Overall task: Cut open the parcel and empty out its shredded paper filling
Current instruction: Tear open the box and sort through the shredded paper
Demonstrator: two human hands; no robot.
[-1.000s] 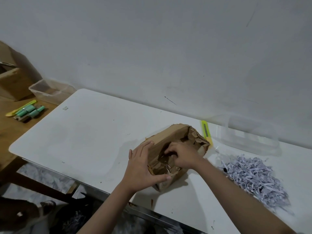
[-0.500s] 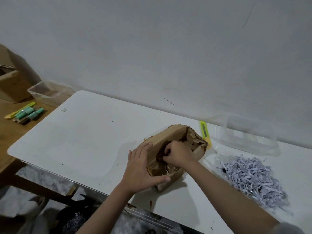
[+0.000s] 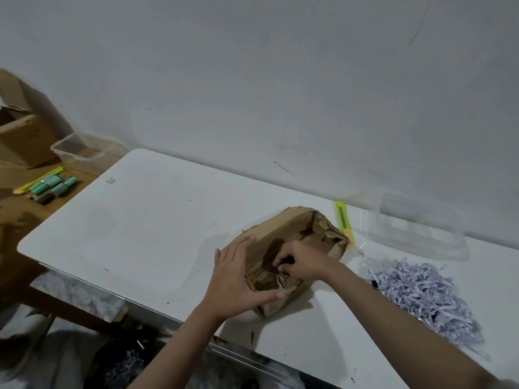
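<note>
Most filling already lies heaped as shredded paper (image 3: 424, 299) beside the torn-open parcel (image 3: 286, 248). My left hand (image 3: 238, 282) presses flat, steadying it; my right hand (image 3: 302, 262) curls inside, pinching leftover scraps.

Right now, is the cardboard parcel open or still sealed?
Open. The cardboard parcel has a torn hole in its top face, and the right hand reaches into it while the left hand steadies it.
</note>
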